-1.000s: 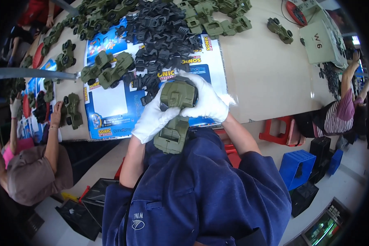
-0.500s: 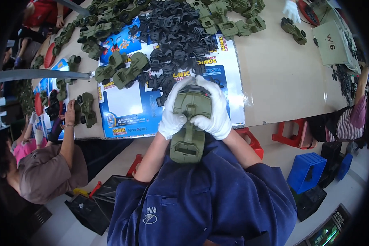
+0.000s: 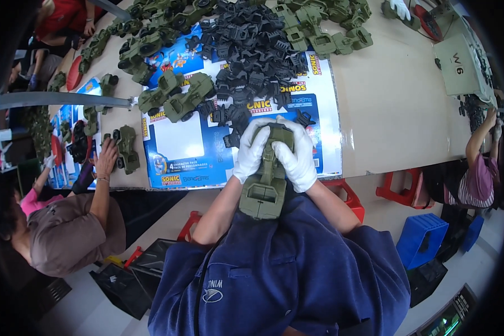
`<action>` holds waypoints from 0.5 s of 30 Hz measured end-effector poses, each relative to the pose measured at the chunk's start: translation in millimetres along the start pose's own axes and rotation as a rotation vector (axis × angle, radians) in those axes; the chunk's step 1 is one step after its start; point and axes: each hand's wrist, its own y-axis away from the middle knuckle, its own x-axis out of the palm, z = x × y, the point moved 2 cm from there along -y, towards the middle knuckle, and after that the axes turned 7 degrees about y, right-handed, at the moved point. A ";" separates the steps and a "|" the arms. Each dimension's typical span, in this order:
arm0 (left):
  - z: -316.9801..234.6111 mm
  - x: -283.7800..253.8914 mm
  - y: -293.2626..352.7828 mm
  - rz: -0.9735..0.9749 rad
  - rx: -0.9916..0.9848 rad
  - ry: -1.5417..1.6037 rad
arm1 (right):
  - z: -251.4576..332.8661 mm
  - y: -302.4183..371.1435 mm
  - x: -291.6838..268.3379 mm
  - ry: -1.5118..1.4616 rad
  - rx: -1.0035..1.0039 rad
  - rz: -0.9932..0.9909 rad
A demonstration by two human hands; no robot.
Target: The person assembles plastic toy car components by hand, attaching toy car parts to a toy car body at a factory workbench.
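Both my hands wear white gloves and grip one olive-green toy vehicle (image 3: 263,197) close to my chest, above the table's front edge. My left hand (image 3: 250,152) wraps its left side, and my right hand (image 3: 298,158) wraps its right. The thumbs lie near the narrow middle of the vehicle, and the fingertips curl round its far end, partly hiding it. Just beyond my hands lie loose black plastic parts (image 3: 246,42), heaped on a printed blue and white sheet (image 3: 207,159). Two more green toy vehicles (image 3: 187,101) rest on the sheet, left of the heap.
More green vehicles (image 3: 322,42) are piled behind the heap. A grey metal bar (image 3: 61,101) crosses at the left. A co-worker's hand (image 3: 105,159) rests by a vehicle there. Red stools (image 3: 400,187) and a blue crate (image 3: 423,241) stand below the table.
The vehicle in my hands has tipped, its far end looking narrower, and my hands have come closer together. At the far right, a gloved co-worker's hand and a green vehicle have moved farther back.
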 end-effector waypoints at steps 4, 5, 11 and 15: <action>4.1 -1.8 -4.4 0.064 -0.048 -0.337 | -12.9 3.1 -8.4 -0.222 0.369 0.070; 5.2 -8.1 -9.3 0.089 -0.034 -0.503 | -22.1 -0.9 -19.8 -0.179 0.440 0.079; -54.3 -120.6 -68.2 -0.367 0.500 -1.547 | -116.6 -36.5 -139.2 -0.209 0.730 -0.645; -58.9 -215.9 -106.5 -0.267 -0.112 -1.886 | -133.1 -19.1 -125.7 0.132 0.718 -0.524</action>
